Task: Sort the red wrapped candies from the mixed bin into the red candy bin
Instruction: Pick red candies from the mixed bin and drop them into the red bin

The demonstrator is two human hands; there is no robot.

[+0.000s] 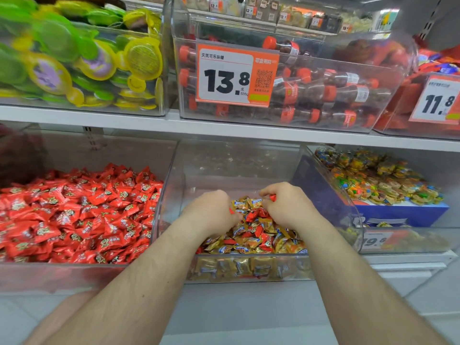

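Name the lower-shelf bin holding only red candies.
The left bin: all red wrappers. The middle bin mixes gold with red; the right bin holds multicoloured sweets.

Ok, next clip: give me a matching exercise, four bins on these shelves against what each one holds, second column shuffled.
Things:
1. red candy bin
2. mixed bin
3. bin with the 13.8 price tag
4. upper left bin

Contents:
A. small cola-shaped bottles with red caps
B. gold and red wrapped candies, with the left hand and right hand in it
C. green and yellow round packs
D. red wrapped candies only

Pairs: 1-D, 2-B, 3-A, 4-C
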